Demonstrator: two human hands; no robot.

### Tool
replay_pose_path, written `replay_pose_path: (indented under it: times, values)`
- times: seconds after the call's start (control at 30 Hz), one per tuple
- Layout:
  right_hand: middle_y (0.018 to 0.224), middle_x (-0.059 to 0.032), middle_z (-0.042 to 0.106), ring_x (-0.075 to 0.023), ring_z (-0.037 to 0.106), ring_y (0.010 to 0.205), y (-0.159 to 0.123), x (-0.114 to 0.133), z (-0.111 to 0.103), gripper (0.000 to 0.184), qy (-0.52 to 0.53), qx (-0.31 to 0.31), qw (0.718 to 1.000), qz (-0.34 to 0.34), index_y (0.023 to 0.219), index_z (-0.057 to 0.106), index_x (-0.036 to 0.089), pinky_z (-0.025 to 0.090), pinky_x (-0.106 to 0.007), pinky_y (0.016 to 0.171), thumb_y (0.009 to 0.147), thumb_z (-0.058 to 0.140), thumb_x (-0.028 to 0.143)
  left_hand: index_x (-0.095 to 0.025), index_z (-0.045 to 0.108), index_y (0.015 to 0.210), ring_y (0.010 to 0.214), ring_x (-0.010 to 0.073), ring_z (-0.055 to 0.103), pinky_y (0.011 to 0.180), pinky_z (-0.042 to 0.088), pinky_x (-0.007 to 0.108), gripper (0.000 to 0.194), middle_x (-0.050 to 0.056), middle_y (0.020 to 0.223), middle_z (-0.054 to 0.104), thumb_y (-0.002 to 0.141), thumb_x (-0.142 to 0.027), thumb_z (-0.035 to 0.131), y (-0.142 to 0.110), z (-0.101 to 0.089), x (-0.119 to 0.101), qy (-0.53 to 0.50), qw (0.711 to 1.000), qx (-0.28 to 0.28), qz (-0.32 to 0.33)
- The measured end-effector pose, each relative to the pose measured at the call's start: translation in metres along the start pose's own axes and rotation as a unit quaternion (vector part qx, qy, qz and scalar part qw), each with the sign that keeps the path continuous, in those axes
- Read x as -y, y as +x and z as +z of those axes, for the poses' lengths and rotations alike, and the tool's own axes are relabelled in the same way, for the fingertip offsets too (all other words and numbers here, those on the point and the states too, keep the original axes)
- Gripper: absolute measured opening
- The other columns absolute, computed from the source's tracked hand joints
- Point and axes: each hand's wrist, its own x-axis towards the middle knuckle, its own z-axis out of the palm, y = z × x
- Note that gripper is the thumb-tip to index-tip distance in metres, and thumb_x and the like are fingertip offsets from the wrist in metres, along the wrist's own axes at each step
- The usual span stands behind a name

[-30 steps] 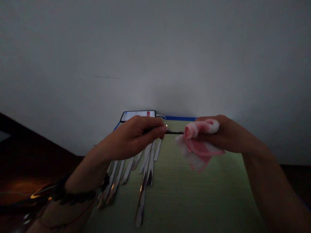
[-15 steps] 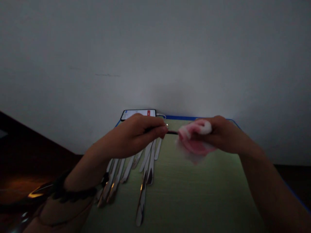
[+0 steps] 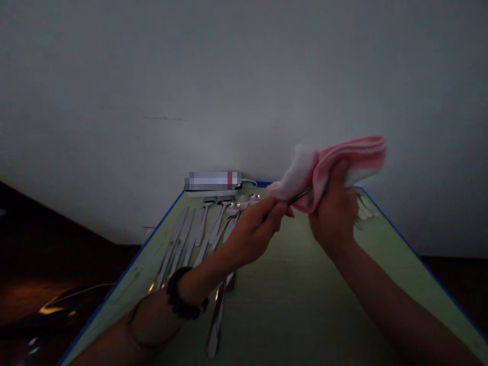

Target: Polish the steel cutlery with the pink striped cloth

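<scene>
In front of me, my left hand (image 3: 257, 229) pinches a thin piece of metal cutlery (image 3: 299, 195). Its far end runs into a pink and white cloth (image 3: 351, 160), so whether it is a spoon, fork or knife is hidden. The cloth is bunched in my right hand (image 3: 335, 218), with a loose flap standing up past the thumb. Both hands are raised over the table, close together. Under my left forearm lie several table knives (image 3: 175, 239), forks (image 3: 206, 211) and spoons (image 3: 254, 198), side by side with handles and blades roughly lengthwise.
A phone (image 3: 213, 181) with a white cable (image 3: 249, 181) rests at the back against the wall (image 3: 244, 91). More cutlery (image 3: 366, 206) lies at the right back edge of the green table (image 3: 305, 300), which has a blue rim. At the left, a dark object (image 3: 57, 307) stands beyond the table.
My left hand has moved right and slightly down with the cutlery. The cloth in my right hand has swung upward and spread out, and the hand has turned upright.
</scene>
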Motion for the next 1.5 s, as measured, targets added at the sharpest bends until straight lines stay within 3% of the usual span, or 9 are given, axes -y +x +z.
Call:
replay_pose_path:
  times: [0.17,0.37,0.67,0.73,0.83,0.93,1.03,1.33,1.5]
  values:
    - [0.045,0.0019,0.04,-0.0087,0.036,0.039,-0.006,-0.004,0.02,0.053,0.095,-0.11,0.987,0.072,0.057,0.042,0.02,0.026,-0.023,0.036,0.082,0.028,0.064,-0.017,0.046,0.063,0.044,0.0079,0.036,0.043,0.031,0.021,0.036,-0.006,0.047,0.038,0.091,-0.036,0.034,-0.001,0.008,0.005,0.007,0.999,-0.005,-0.033]
    - [0.051,-0.0011,0.049,-0.0122,0.047,0.047,0.005,0.016,0.002,0.042,0.067,-0.075,0.989,0.111,0.073,0.053,0.019,0.032,-0.024,0.041,0.082,0.038,0.056,-0.016,0.056,0.076,0.047,0.0078,0.039,0.045,0.033,0.019,0.031,-0.006,0.052,0.041,0.09,-0.035,0.036,0.004,-0.017,-0.009,0.059,0.996,0.053,-0.028]
    - [0.051,-0.0006,0.049,-0.0131,0.046,0.049,0.018,0.004,-0.021,0.046,0.019,-0.112,0.993,0.001,0.065,0.053,0.019,0.029,-0.025,0.041,0.081,0.039,0.059,-0.016,0.059,0.083,0.048,0.0078,0.039,0.045,0.031,0.018,0.03,-0.005,0.055,0.043,0.09,-0.034,0.037,0.003,-0.064,-0.036,0.184,0.98,0.075,-0.005]
    - [0.054,-0.0009,0.051,-0.0138,0.049,0.053,0.023,0.003,-0.032,0.043,-0.023,-0.072,0.997,-0.036,0.066,0.056,0.017,0.031,-0.025,0.044,0.08,0.045,0.056,-0.016,0.061,0.081,0.047,0.0078,0.039,0.045,0.031,0.018,0.031,-0.005,0.054,0.044,0.089,-0.035,0.038,0.002,-0.077,-0.04,0.221,0.972,0.076,0.0]
    - [0.067,-0.0018,0.06,-0.0149,0.054,0.062,0.027,0.008,-0.048,0.033,-0.068,0.093,0.991,-0.073,0.077,0.062,0.016,0.039,-0.025,0.053,0.077,0.054,0.047,-0.017,0.064,0.079,0.044,0.0073,0.038,0.044,0.029,0.018,0.028,-0.006,0.049,0.044,0.087,-0.033,0.042,-0.001,-0.093,-0.046,0.284,0.954,0.092,0.017]
    - [0.08,-0.0018,0.065,-0.0147,0.056,0.069,0.023,0.015,-0.053,0.027,-0.093,0.29,0.947,-0.099,0.091,0.063,0.018,0.042,-0.025,0.061,0.075,0.059,0.04,-0.018,0.065,0.07,0.041,0.0065,0.035,0.042,0.026,0.018,0.024,-0.006,0.045,0.042,0.083,-0.031,0.049,-0.004,-0.098,-0.05,0.316,0.94,0.117,0.053]
    - [0.083,-0.0012,0.066,-0.0135,0.057,0.071,0.017,0.021,-0.048,0.022,-0.113,0.388,0.906,-0.126,0.092,0.064,0.02,0.042,-0.024,0.065,0.078,0.056,0.035,-0.019,0.064,0.065,0.04,0.0065,0.034,0.041,0.025,0.019,0.022,-0.006,0.043,0.04,0.081,-0.03,0.053,-0.007,-0.097,-0.05,0.326,0.933,0.129,0.075]
    - [0.075,-0.0007,0.065,-0.0138,0.056,0.066,0.011,0.019,-0.038,0.024,-0.041,0.197,0.975,-0.092,0.085,0.067,0.017,0.041,-0.024,0.057,0.073,0.062,0.037,-0.019,0.063,0.066,0.041,0.0065,0.032,0.043,0.027,0.019,0.021,-0.007,0.044,0.038,0.081,-0.03,0.053,-0.008,-0.103,-0.051,0.301,0.95,0.043,0.065]
    - [0.068,-0.0015,0.059,-0.0127,0.051,0.058,0.014,0.006,-0.024,0.033,0.055,-0.067,0.996,-0.006,0.074,0.061,0.016,0.038,-0.024,0.049,0.073,0.057,0.049,-0.017,0.061,0.069,0.045,0.007,0.033,0.043,0.026,0.019,0.024,-0.005,0.051,0.041,0.084,-0.032,0.049,0.0,-0.076,-0.043,0.191,0.98,-0.031,0.048]
